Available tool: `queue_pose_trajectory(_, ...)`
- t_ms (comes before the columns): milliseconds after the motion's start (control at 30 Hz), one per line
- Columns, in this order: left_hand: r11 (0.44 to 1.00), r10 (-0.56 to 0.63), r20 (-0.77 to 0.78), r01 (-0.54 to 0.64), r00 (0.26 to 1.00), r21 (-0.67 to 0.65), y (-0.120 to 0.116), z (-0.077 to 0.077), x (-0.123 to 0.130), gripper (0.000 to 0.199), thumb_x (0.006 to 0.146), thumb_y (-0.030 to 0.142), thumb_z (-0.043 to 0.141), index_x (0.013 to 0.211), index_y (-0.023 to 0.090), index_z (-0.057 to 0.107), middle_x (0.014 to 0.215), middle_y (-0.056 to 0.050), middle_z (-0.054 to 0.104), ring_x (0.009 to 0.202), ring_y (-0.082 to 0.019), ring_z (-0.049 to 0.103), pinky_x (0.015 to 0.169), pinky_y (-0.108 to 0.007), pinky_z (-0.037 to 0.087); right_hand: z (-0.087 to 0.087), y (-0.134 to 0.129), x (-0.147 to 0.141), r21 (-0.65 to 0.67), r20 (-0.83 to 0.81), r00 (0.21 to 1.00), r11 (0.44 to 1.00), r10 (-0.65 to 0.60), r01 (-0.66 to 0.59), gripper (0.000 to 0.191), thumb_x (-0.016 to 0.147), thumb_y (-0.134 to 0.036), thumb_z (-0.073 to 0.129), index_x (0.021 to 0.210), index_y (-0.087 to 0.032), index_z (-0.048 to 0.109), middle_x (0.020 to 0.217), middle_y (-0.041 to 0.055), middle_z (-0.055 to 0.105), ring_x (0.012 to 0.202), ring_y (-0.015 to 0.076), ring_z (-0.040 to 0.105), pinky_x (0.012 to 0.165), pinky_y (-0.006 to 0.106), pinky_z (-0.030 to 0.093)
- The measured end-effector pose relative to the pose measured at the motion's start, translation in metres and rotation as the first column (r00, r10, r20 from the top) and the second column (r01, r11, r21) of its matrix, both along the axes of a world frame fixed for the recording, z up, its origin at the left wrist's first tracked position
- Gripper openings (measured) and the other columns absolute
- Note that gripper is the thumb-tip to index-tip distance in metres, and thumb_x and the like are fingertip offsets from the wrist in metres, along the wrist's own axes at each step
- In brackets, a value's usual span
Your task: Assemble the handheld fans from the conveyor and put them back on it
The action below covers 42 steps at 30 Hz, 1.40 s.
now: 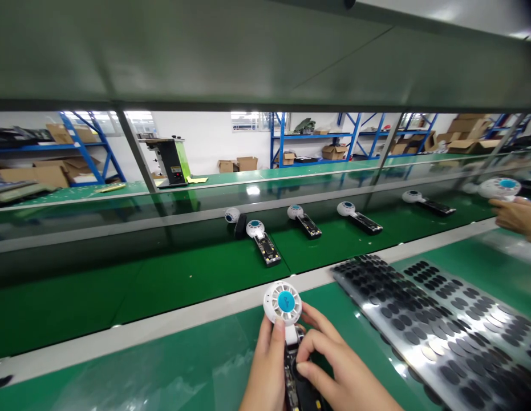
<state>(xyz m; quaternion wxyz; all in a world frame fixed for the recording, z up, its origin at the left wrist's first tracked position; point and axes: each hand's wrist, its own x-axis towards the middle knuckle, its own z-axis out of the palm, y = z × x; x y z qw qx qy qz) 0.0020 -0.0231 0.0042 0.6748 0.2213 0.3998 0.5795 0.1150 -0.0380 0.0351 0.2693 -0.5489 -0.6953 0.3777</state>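
Observation:
My left hand (pixel 267 359) is wrapped round a small handheld fan (pixel 286 302) with a white round head, a blue centre and a black body whose circuit board shows. From the other side, my right hand (pixel 333 359) reaches over the body. Its thumb and index finger are pinched together at a dark disc (pixel 296 370) against the fan's body, partly hidden by the fingertips. The other right fingers reach up beside the fan head. Sheets of black round stickers (pixel 402 319) lie just to the right.
Several similar fans lie on the green conveyor belt (pixel 162 274) ahead, one of them (pixel 265 245) close by. A co-worker's hand (pixel 517 217) holds another fan at the right. A pale rail (pixel 141 337) edges the belt. Overhead hangs a wide panel (pixel 248 57).

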Motion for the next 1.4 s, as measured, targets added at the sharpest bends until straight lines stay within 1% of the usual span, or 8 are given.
queue_pose_trajectory(233, 1.000, 0.005, 0.026, -0.004, 1.000, -0.022, 0.000, -0.003, 0.000, 0.054, 0.068, 0.047, 0.060, 0.113, 0.018, 0.050, 0.104, -0.008, 0.064, 0.097, -0.023, 0.056, 0.083, -0.030, 0.040, -0.016, -0.003, -0.002, -0.040, -0.184, 0.981, 0.998, -0.059, 0.053, 0.011, 0.071, -0.016, 0.047, 0.080, -0.022, 0.046, 0.131, 0.0089, 0.041, 0.122, 0.0190, 0.037, 0.098, 0.036, 0.031)
queue_pose_trajectory(433, 1.000, 0.030, -0.060, -0.030, 0.998, -0.009, 0.000, -0.005, -0.001, 0.057, 0.064, 0.052, 0.061, 0.110, 0.020, 0.051, 0.111, -0.008, 0.061, 0.105, -0.025, 0.052, 0.088, -0.031, 0.037, -0.033, -0.006, -0.012, -0.171, -0.444, 0.891, 0.985, -0.097, 0.022, 0.066, 0.074, -0.033, 0.046, 0.130, -0.018, 0.016, 0.134, 0.0121, 0.037, 0.123, 0.0167, 0.036, 0.100, 0.030, 0.030)
queue_pose_trajectory(700, 0.994, 0.070, -0.180, -0.052, 0.981, 0.100, 0.014, 0.018, -0.002, 0.060, 0.061, 0.050, 0.065, 0.110, 0.019, 0.049, 0.113, -0.010, 0.059, 0.109, -0.027, 0.050, 0.093, -0.033, 0.034, -0.037, 0.013, -0.025, -0.120, -0.744, 0.661, 0.993, -0.098, 0.013, 0.053, 0.072, -0.046, 0.054, 0.118, -0.027, 0.034, 0.121, 0.0071, 0.051, 0.113, 0.0224, 0.047, 0.091, 0.033, 0.039)
queue_pose_trajectory(900, 0.972, 0.176, -0.394, -0.096, 0.902, 0.214, 0.073, 0.041, -0.028, 0.050, 0.070, 0.045, 0.057, 0.112, 0.019, 0.047, 0.106, -0.010, 0.062, 0.096, -0.023, 0.058, 0.079, -0.031, 0.045, -0.010, 0.079, -0.034, 0.121, -0.327, 0.940, 0.982, -0.096, 0.143, 0.043, 0.083, -0.032, 0.040, 0.124, -0.025, 0.031, 0.119, 0.0064, 0.053, 0.111, 0.0160, 0.049, 0.089, 0.030, 0.041)
queue_pose_trajectory(1033, 0.971, 0.238, -0.572, -0.183, 0.785, 0.154, 0.140, 0.043, -0.083, 0.038, 0.078, 0.039, 0.051, 0.107, 0.014, 0.051, 0.098, -0.008, 0.061, 0.084, -0.020, 0.060, 0.072, -0.036, 0.047, -0.009, 0.146, -0.016, 0.214, -0.114, 0.933, 0.908, -0.343, 0.360, 0.054, 0.078, -0.028, 0.054, 0.127, -0.021, 0.033, 0.137, 0.0101, 0.029, 0.128, 0.0282, 0.021, 0.101, 0.049, 0.020)
queue_pose_trajectory(1167, 0.956, 0.282, -0.682, -0.259, 0.675, 0.139, 0.183, 0.045, -0.130, 0.032, 0.081, 0.029, 0.050, 0.110, 0.017, 0.050, 0.112, -0.007, 0.053, 0.094, -0.020, 0.055, 0.077, -0.041, 0.046, -0.018, 0.185, 0.004, 0.218, 0.023, 0.900, 0.881, -0.435, 0.420, 0.037, 0.083, -0.028, 0.054, 0.117, -0.018, 0.045, 0.122, 0.0079, 0.046, 0.108, 0.0253, 0.046, 0.089, 0.050, 0.036)
queue_pose_trajectory(1267, 0.958, 0.285, -0.654, -0.220, 0.701, 0.183, 0.179, 0.050, -0.121, 0.034, 0.081, 0.028, 0.050, 0.114, 0.018, 0.047, 0.117, -0.008, 0.050, 0.098, -0.021, 0.053, 0.080, -0.043, 0.045, -0.014, 0.174, 0.003, 0.232, 0.045, 0.899, 0.880, -0.436, 0.415, 0.033, 0.086, -0.028, 0.048, 0.116, -0.016, 0.044, 0.109, 0.0075, 0.055, 0.093, 0.0204, 0.056, 0.080, 0.042, 0.045)
queue_pose_trajectory(1400, 0.987, 0.112, -0.471, -0.044, 0.875, 0.153, 0.135, 0.061, -0.054, 0.038, 0.075, 0.039, 0.055, 0.106, 0.017, 0.053, 0.110, -0.010, 0.056, 0.094, -0.023, 0.056, 0.077, -0.039, 0.046, 0.005, 0.112, -0.015, 0.290, 0.029, 0.945, 0.907, -0.327, 0.305, 0.047, 0.085, -0.027, 0.040, 0.128, -0.020, 0.025, 0.121, 0.0078, 0.049, 0.106, 0.0199, 0.051, 0.085, 0.033, 0.044)
